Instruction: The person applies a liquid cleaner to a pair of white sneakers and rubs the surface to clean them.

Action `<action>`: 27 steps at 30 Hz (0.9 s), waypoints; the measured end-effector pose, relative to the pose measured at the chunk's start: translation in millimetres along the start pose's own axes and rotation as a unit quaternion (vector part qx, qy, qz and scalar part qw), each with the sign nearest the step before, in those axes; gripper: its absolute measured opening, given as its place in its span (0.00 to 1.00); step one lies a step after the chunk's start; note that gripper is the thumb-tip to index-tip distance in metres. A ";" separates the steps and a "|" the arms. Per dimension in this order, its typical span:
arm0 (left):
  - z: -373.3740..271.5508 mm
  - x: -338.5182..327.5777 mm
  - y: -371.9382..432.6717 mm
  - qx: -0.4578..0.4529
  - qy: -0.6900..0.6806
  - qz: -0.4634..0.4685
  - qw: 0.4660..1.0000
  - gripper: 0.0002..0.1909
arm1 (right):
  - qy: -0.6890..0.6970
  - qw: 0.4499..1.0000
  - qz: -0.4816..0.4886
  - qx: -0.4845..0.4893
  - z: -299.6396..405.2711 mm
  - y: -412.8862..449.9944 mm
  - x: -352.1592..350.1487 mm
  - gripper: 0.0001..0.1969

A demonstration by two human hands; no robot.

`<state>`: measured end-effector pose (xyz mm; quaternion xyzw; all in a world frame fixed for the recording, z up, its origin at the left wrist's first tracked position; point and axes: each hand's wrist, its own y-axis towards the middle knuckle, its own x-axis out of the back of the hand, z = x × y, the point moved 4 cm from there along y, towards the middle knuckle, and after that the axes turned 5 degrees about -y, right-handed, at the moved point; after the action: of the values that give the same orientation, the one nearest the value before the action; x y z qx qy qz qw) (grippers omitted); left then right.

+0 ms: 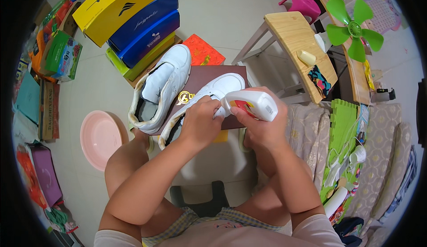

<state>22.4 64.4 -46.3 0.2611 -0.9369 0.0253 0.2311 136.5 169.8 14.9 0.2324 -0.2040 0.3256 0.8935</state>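
My right hand point(267, 123) is wrapped around a white plastic bottle point(267, 105) with a red and yellow label. The bottle lies tilted, its narrow end pointing left over a white shoe point(230, 81). My left hand point(201, 121) has its fingers bent at the shoe's opening, beside the bottle's narrow end; whether it grips the shoe's tongue or the bottle tip is hidden. A second white shoe point(181, 58), with yellowish stains around its collar, stands to the left. Both shoes rest on a dark maroon box point(233, 71) in front of me.
Stacked shoe boxes point(143, 26) and a red box point(204, 50) stand beyond the shoes. A pink basin point(101, 140) sits on the floor at left. To the right are a wooden-topped stool point(287, 25), a green fan point(354, 29) and a green foam mat point(340, 123) with cables.
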 end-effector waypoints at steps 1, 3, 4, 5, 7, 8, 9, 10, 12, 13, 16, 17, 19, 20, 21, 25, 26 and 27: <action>0.5 0.4 0.7 0.005 -0.005 -0.005 1.000 0.09 | 0.013 1.000 0.002 0.009 -2.0 1.1 -0.6 0.12; 1.3 -2.0 0.1 0.002 -0.008 -0.007 1.000 0.09 | 0.084 0.995 -0.039 -0.035 -14.8 -3.2 -5.9 0.12; 0.5 -2.6 0.3 -0.001 -0.014 -0.008 1.000 0.09 | 0.151 0.982 -0.080 -0.079 -21.2 -5.4 -6.4 0.13; -0.7 -1.4 1.5 0.000 -0.013 -0.007 1.000 0.09 | 0.152 0.982 -0.081 -0.081 -22.3 -2.8 -5.2 0.13; -2.4 2.3 4.0 0.087 -0.015 0.028 0.996 0.10 | 0.033 0.999 -0.015 0.006 -13.1 7.3 -4.5 0.14; -0.4 0.5 3.2 0.089 -0.014 0.029 0.996 0.10 | 0.035 0.999 -0.015 0.020 -13.7 6.9 -3.7 0.14; 2.0 0.0 3.2 0.083 -0.008 0.026 0.996 0.10 | 0.037 0.999 -0.014 0.021 -13.4 6.3 -2.2 0.14; 4.0 -0.4 3.2 0.076 -0.001 0.022 0.997 0.10 | 0.031 0.999 0.001 0.009 -13.0 3.4 -0.9 0.14; 6.1 -2.2 2.9 0.064 0.012 0.016 0.998 0.09 | 0.033 0.999 0.010 -0.008 -13.5 -2.1 0.3 0.14; 5.4 -2.6 2.6 0.052 0.025 0.011 0.998 0.09 | 0.034 0.999 0.011 -0.007 -14.1 -2.9 0.4 0.14; 1.2 -3.1 2.0 0.060 0.012 0.021 0.998 0.09 | 0.029 1.000 -0.004 0.002 -14.5 -3.2 0.5 0.15; 0.9 -4.1 0.9 0.060 0.012 0.019 0.998 0.09 | 0.018 1.000 -0.008 0.012 -13.4 -2.5 -1.1 0.15; 2.3 -10.1 -4.1 0.067 0.020 0.043 0.997 0.11 | 0.007 1.000 -0.009 0.023 -10.9 0.4 -5.2 0.15; 1.5 -12.2 -6.7 0.068 0.019 0.041 0.997 0.11 | -0.004 1.000 0.008 0.028 -9.3 3.2 -9.1 0.15; 1.3 -17.1 -9.9 0.080 0.020 0.066 0.994 0.12 | -0.016 0.999 0.026 0.033 -8.2 5.5 -13.2 0.15; -0.1 -29.3 -16.5 0.058 -0.004 0.087 0.994 0.14 | -0.053 0.997 0.042 0.036 -11.5 11.4 -25.7 0.14; 0.6 -31.1 -17.7 0.058 -0.005 0.087 0.995 0.14 | -0.062 0.996 0.053 0.042 -12.4 12.5 -28.0 0.14; 1.1 -32.1 -18.5 0.050 0.005 0.087 0.995 0.14 | -0.069 0.994 0.063 0.048 -12.8 13.0 -30.3 0.14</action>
<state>55.6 63.6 -63.0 0.1894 -0.9524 0.0931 0.2199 109.1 170.9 -7.4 0.2839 -0.2635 0.3742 0.8426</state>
